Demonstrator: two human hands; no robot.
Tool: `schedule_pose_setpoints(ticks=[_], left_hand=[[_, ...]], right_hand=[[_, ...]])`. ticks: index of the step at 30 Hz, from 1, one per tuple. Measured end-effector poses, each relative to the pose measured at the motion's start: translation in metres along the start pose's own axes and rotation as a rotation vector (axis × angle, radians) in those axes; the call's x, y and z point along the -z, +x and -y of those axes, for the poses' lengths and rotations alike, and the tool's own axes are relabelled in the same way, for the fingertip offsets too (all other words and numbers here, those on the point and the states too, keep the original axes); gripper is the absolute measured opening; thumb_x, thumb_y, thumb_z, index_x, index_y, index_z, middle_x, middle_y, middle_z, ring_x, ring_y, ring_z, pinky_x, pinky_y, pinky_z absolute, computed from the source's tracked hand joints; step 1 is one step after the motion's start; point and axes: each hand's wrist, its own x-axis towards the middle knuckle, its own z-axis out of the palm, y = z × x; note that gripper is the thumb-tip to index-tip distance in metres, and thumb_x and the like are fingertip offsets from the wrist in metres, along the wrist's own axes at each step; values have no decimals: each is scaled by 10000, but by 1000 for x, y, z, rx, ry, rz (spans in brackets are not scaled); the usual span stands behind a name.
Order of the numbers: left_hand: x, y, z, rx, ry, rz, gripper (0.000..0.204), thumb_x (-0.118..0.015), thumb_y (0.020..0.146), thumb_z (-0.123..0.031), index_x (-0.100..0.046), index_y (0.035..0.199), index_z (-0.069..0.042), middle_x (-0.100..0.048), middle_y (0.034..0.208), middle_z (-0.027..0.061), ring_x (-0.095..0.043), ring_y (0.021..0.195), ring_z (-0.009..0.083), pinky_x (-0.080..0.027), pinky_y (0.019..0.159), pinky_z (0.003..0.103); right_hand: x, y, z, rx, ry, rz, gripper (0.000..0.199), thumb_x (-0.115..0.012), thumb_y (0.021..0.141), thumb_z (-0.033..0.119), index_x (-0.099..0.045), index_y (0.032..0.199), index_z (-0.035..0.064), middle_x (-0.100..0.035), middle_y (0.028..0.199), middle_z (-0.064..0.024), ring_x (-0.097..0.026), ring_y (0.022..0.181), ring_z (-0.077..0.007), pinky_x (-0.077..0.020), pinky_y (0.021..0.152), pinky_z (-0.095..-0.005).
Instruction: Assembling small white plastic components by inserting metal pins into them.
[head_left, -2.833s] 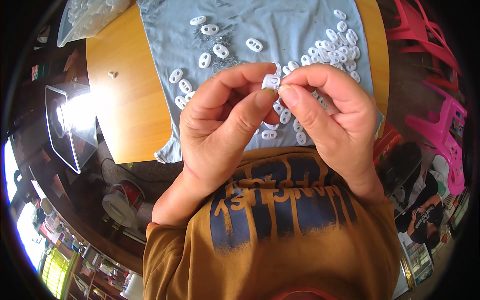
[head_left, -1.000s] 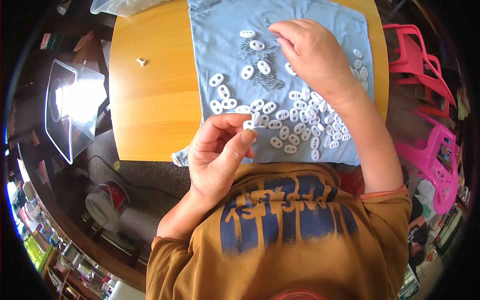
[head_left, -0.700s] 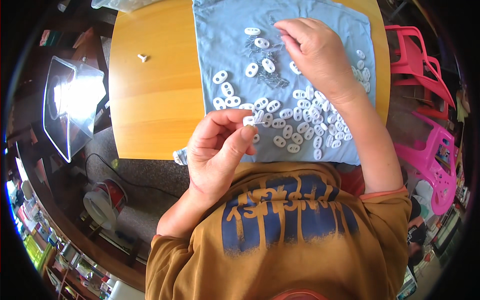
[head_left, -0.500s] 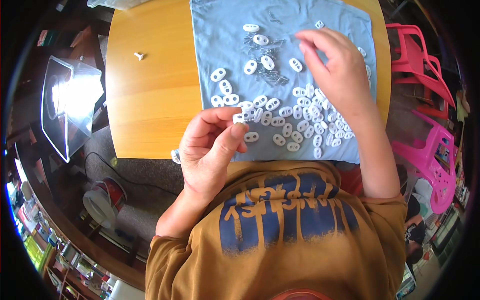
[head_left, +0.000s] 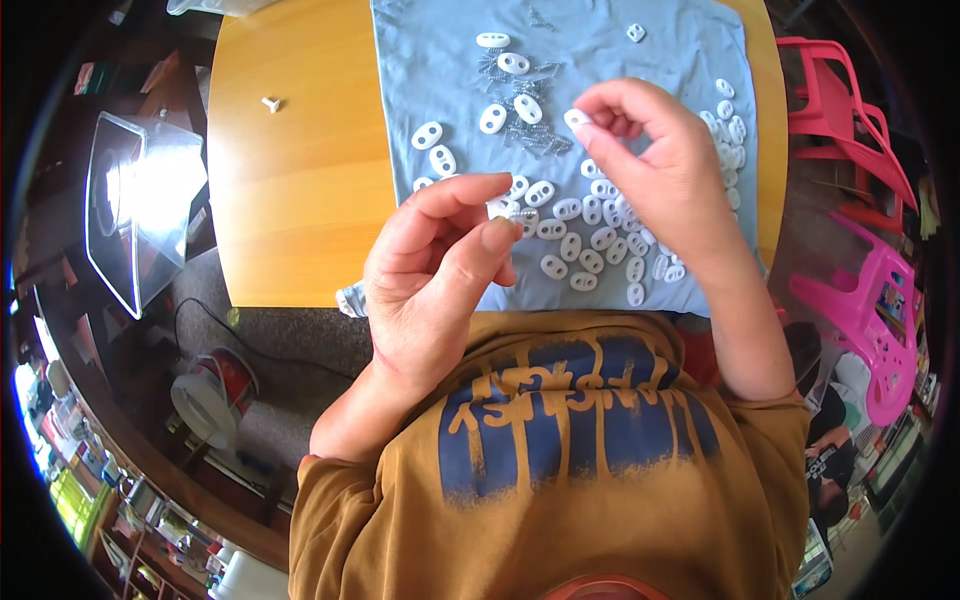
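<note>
White plastic, by its look, is pinched between thumb and forefinger of the right hand (head_left: 655, 165): an oval piece (head_left: 577, 118), raised over the cloth, the tips almost closed around it and the other fingers curled behind. At the tips of the left hand (head_left: 430, 265) a thin coil spring (head_left: 526, 213) points rightward, and a second white piece (head_left: 501, 208) shows, partly hidden, apparently in the same narrow grip. Fingertip holds seem to suit things this tiny; the left one presumably leaves the spring's end uncovered, toward the other hand.

The left hand is nearer the body, forefinger arched on the far side, thumb on the near side. The right hand is farther out, its forearm slanting up and leftward from the sleeve (head_left: 765, 425).

Beyond the fingers, many white ovals (head_left: 590, 261) lie scattered on a pale blue cloth (head_left: 430, 60). Loose springs (head_left: 535, 140) lie farther off, with a few ovals on and beside them, probably grouped for easy picking. The cloth likely stops small parts from rolling. It covers much of a wooden bench (head_left: 300, 220), whose bare left part bears a small three-armed white piece (head_left: 271, 104).
</note>
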Motion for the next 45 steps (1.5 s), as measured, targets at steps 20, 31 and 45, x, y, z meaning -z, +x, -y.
schedule_pose_setpoints(ticks=[20,31,45], left_hand=[[-20,8,-8,-52,-25,50,286,-589,827,21,-528,1106,13,-577,800,26,-544,666,56,-463,593,172],[-5,2,-4,-21,-35,-18,279,-589,838,2,-525,1109,14,-578,819,34,-552,684,72,-473,616,195],[8,2,-5,-46,1,-14,267,-585,841,-5,-531,1102,13,-588,826,45,-557,712,82,-479,622,204]], right_hand=[[6,-23,25,-404,1251,219,381,-594,855,228,-533,1136,-21,-573,798,-25,-522,715,-107,-431,667,-224],[6,-8,17,506,-283,-217,241,-654,744,-14,-620,982,-3,-603,820,-93,-573,730,-193,-459,642,-301],[7,30,-18,694,-602,-268,232,-665,698,24,-609,922,29,-578,781,-72,-575,737,-235,-484,672,-326]])
